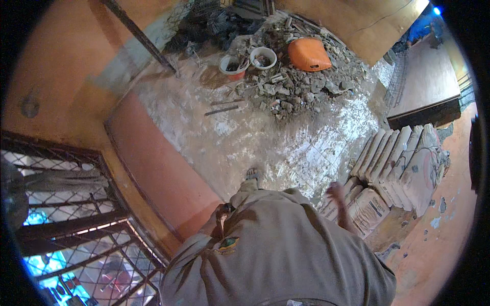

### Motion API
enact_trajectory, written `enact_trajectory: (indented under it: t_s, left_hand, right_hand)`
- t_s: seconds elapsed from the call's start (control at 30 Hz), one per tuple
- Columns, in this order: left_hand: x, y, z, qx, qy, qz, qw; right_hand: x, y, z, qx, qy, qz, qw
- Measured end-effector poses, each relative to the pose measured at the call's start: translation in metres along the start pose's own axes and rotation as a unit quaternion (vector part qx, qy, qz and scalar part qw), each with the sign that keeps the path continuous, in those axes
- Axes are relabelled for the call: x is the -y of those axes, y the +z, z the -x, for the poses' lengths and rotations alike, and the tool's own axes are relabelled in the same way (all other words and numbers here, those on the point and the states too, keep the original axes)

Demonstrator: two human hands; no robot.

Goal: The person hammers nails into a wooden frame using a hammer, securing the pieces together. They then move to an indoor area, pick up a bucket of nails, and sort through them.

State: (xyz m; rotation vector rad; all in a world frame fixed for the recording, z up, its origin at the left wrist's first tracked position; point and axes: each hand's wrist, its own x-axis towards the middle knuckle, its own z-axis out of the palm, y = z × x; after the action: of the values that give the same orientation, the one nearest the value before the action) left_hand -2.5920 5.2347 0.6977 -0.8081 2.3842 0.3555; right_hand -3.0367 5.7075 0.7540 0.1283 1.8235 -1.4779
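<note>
My right hand [335, 192] hangs beside my body, slightly blurred, with its fingers loosely apart and nothing visible in them. It is nearest to the stacked paper sacks [395, 160], seemingly apart from them. My left hand [223, 210] shows only in part at the left edge of my brown-grey shirt [286, 245]. Its fingers are dark and partly hidden, so I cannot tell whether they hold anything. Past the shirt's front edge, one sandalled foot [252, 174] stands on the stained floor [275, 148].
A rubble heap [301, 94] lies ahead, with an orange plastic piece [309, 54] and two buckets, one white [263, 58], one white and orange [234, 67]. Dark sheeting [214, 25] is behind. A metal grille [76, 204] stands left; a board [426, 76] lies right; a pole [140, 35] leans far left.
</note>
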Motion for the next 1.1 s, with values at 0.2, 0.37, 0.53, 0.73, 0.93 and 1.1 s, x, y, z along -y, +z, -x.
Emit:
enact_trajectory:
  t_s: [0.2, 0.37, 0.53, 0.73, 0.93, 1.1]
  left_hand:
    - [0.052, -0.044, -0.181, -0.142, 0.155, -0.057, 0.976]
    - [0.052, -0.218, -0.253, -0.218, 0.093, 0.410, 0.881]
    - [-0.058, -0.283, -0.222, -0.099, -0.061, 0.513, 0.851]
    - [-0.120, -0.198, -0.202, 0.010, 0.076, 0.199, 0.977]
    - [-0.167, -0.216, -0.219, 0.193, 0.040, 0.334, 0.922]
    - [-0.132, -0.270, -0.256, 0.267, -0.070, 0.582, 0.765]
  right_hand:
    - [0.031, 0.129, 0.005, 0.038, -0.039, 0.354, 0.934]
    - [0.080, 0.020, -0.018, -0.002, 0.144, -0.022, 0.989]
    - [0.057, -0.023, 0.001, -0.186, 0.167, -0.018, 0.968]
    - [-0.033, -0.016, -0.022, -0.114, 0.174, -0.004, 0.978]
    - [-0.069, -0.001, -0.056, -0.016, -0.071, 0.443, 0.894]
    - [-0.028, -0.019, -0.071, -0.063, 0.040, 0.298, 0.952]
